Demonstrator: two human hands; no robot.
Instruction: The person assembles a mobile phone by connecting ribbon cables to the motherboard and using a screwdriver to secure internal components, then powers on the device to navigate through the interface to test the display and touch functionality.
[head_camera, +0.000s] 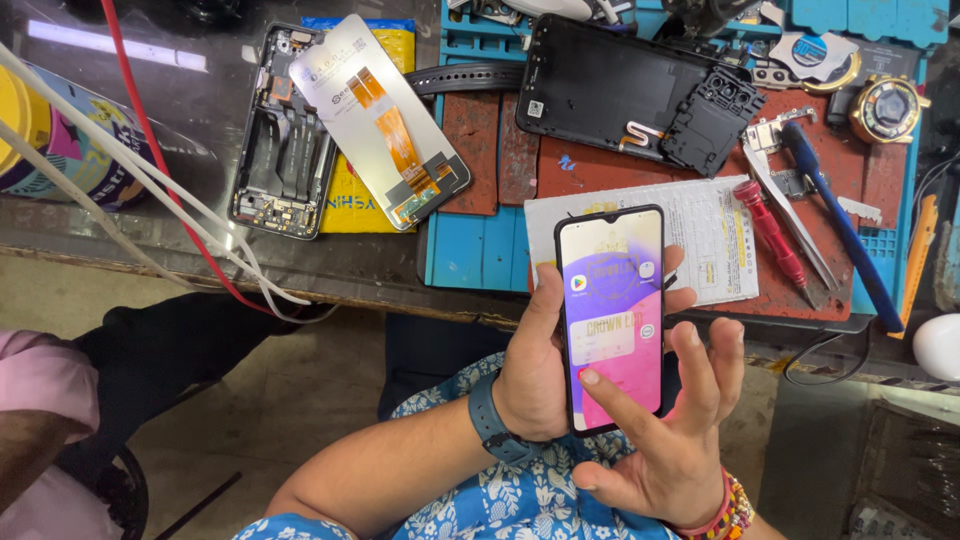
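Nearest, the right hand (665, 440) is spread, thumb tip touching the lit phone (611, 318); the left hand (540, 360) grips the phone's left edge, its long axis upright, above the bench edge (330, 290)

We have one view only, from a camera on the person's head, looking steeply down and a little forward. It sits close above the left hand (535, 365) and right hand (665, 440), which fill the lower middle with the phone (612, 315). Beyond them, along the top, we see the near part of the bench (330, 265) and its blue mat (470, 250). At bottom left, floor (270, 390) shows below the bench edge.
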